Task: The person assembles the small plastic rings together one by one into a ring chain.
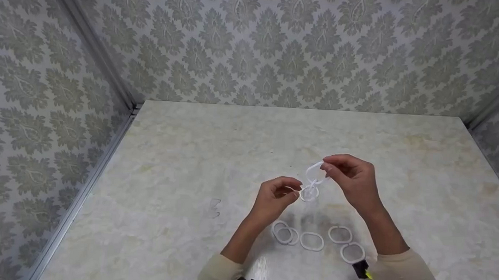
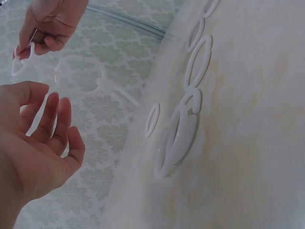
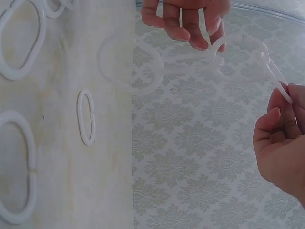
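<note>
The right hand [image 1: 354, 178] pinches one end of a white oval plastic link with rounded ends [image 1: 308, 172] between thumb and fingertips, holding it above the table. The left hand [image 1: 275, 194] has its fingers loosely bent and spread in its wrist view, apparently without a grip, their tips just beside a second white plastic ring-like link [image 1: 309, 201]; whether they touch it I cannot tell. That second link hooks through the pinched one, and the right wrist view shows more beyond it, including a blurred, pale translucent-looking loop [image 3: 159, 76]; the blur prevents a sure count of the hanging chain. So part of the joining looks done, with at least two links connected in the air. Outward, on the pale marbled tabletop [image 1: 165, 195], the head view shows five more white oval links: an overlapping pair, its left link [image 1: 273, 231] partly over or under its right link [image 1: 297, 236]; a single middle link [image 1: 312, 249]; and an upper link [image 1: 329, 234] close to a lower link [image 1: 341, 253] near the right sleeve [image 1: 409, 274]. None of these five is connected to the hanging chain, so I judge the work part-way, with these apparently left to join.
</note>
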Available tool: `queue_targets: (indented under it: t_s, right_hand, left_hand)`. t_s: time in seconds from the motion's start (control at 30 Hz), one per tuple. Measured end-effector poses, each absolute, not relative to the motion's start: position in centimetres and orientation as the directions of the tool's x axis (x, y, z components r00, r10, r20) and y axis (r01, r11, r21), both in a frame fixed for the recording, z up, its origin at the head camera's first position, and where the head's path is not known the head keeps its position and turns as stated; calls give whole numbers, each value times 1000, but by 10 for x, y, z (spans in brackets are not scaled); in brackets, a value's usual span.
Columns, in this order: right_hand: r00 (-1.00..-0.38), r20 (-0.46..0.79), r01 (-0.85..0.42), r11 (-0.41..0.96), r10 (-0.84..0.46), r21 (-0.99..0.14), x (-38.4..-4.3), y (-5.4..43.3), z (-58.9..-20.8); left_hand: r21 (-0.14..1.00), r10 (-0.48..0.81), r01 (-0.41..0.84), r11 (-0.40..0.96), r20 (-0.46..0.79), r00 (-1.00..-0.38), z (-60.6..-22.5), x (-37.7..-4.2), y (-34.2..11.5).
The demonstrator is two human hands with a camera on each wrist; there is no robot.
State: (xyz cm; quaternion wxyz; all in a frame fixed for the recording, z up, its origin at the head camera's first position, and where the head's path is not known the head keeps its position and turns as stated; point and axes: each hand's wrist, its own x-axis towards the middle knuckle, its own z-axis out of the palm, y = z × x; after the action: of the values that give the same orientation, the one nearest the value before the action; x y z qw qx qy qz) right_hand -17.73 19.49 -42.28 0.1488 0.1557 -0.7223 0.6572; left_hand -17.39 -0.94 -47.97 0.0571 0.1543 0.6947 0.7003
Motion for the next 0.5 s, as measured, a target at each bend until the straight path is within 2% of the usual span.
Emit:
queue_targets:
  t_s: [0.27,0.5]
  right_hand:
    - [-924,377,-381,79,-59,-921,-179,195,-424]
    - [-943,310,-324,113,-124,-939,-177,193,-419]
  left_hand:
    - [981,301,147,-126,179,-937,-470,-175,-9]
    - [981,299,135,-142,172,-938,-467,-175,-7]
